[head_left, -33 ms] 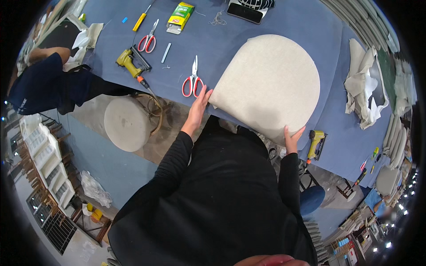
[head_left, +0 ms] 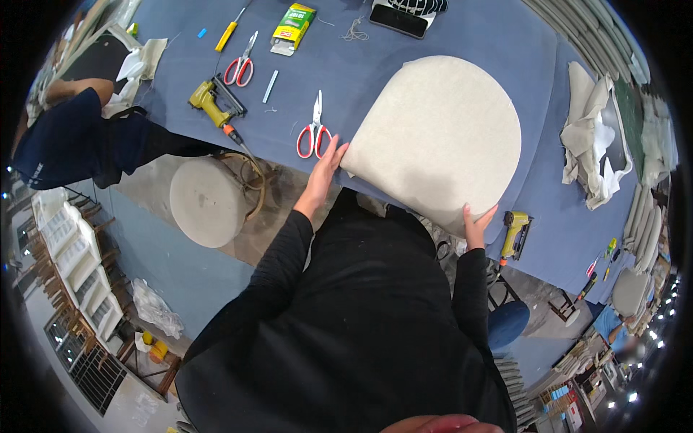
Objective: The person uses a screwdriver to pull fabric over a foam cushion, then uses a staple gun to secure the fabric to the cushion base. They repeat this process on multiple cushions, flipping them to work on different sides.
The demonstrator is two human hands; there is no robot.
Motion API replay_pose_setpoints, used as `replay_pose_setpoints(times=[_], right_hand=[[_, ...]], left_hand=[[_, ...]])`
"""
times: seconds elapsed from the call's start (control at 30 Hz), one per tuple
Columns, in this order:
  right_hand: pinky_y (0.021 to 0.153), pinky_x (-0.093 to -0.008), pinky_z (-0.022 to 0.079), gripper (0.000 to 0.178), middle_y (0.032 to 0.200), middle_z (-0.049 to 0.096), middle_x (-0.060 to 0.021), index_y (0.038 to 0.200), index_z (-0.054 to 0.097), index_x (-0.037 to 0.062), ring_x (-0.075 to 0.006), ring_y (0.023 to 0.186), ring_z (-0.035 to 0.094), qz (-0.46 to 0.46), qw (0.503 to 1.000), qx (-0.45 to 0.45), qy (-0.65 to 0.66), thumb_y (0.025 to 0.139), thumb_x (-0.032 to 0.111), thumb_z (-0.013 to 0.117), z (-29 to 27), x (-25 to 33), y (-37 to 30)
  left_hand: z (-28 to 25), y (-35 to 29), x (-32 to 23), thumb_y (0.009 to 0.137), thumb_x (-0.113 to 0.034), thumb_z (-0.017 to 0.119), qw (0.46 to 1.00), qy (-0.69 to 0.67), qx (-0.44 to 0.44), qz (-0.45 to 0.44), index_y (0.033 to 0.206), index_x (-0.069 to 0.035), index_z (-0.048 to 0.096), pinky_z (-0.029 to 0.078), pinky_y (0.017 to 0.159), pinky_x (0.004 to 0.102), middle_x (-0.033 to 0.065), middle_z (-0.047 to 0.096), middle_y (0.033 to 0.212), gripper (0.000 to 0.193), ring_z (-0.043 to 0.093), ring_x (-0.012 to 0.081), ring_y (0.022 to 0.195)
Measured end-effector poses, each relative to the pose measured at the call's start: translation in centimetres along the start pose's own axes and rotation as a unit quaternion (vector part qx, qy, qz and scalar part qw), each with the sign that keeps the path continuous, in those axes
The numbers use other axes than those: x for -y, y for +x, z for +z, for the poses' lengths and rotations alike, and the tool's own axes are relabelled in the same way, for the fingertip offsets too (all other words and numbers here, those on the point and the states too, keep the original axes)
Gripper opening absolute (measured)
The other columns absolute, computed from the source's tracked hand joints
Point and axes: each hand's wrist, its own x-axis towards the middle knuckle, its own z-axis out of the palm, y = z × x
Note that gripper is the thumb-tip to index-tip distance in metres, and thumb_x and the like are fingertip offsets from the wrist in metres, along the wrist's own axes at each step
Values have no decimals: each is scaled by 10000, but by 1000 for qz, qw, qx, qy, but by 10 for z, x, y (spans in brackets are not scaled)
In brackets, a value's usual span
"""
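A beige fabric-covered seat cushion [head_left: 440, 137], straight along its left side and rounded on the right, lies on the blue-grey covered table at its front edge. My left hand [head_left: 326, 172] holds its near left corner, with the fingers pressed along the side. On the near right edge, my right hand [head_left: 476, 225] grips the cushion, and part of its fingers is hidden. Just left of my left hand lie red-handled scissors [head_left: 315, 131], blades pointing away. A yellow-green staple gun [head_left: 514, 235] rests right of my right hand at the table edge.
Farther left lie another staple gun [head_left: 215, 102] with a hose, second scissors [head_left: 240, 63], a yellow screwdriver [head_left: 229, 30], a staple strip [head_left: 270, 86] and a green-yellow box [head_left: 293, 27]. A phone [head_left: 398, 22] is at the back. Fabric scraps [head_left: 593, 137] lie right. A co-worker [head_left: 72, 137] stands left.
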Motion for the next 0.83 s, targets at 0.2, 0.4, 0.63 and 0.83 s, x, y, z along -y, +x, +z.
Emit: replay_pose_setpoints(times=[0.2, 0.4, 0.63, 0.83], right_hand=[[1347, -537, 106, 1309, 1773, 78, -328, 1718, -16, -65, -447, 1657, 103, -11, 1000, -4, -1, 912, 462, 871, 1, 0, 2], [1328, -539, 171, 1287, 1768, 159, -302, 1735, 48, -22, -429, 1636, 184, 14, 999, -23, -27, 902, 498, 878, -6, 23, -9], [1184, -455, 448, 773, 1614, 533, -131, 1613, 435, 2, -289, 1456, 538, 255, 891, 48, 371, 1061, 469, 708, -81, 85, -16], [1225, -411, 437, 707, 1552, 601, -127, 1619, 427, 22, -289, 1435, 576, 77, 911, 135, 381, 1066, 361, 708, -112, 160, -32]], left_hand=[[39, 110, -63, 1198, -444, 278, 993, -11, 112, -31, 1774, -100, 45, 109, 1369, 391, 187, 101, 1837, 711, 167, 268, 1693], [78, 231, -91, 1191, -441, 376, 960, 225, 159, 40, 1753, -18, 13, 129, 1366, 370, 166, 79, 1845, 791, 119, 258, 1700], [23, 176, -68, 1131, -176, 559, 972, 216, -9, 88, 1562, 25, 559, 479, 1173, 347, 211, 650, 1522, 475, 647, 264, 1387], [-52, 44, -12, 1110, -36, 525, 947, 95, -298, 80, 1324, 50, 679, 623, 937, 361, 177, 773, 1170, 278, 769, 218, 1042]])
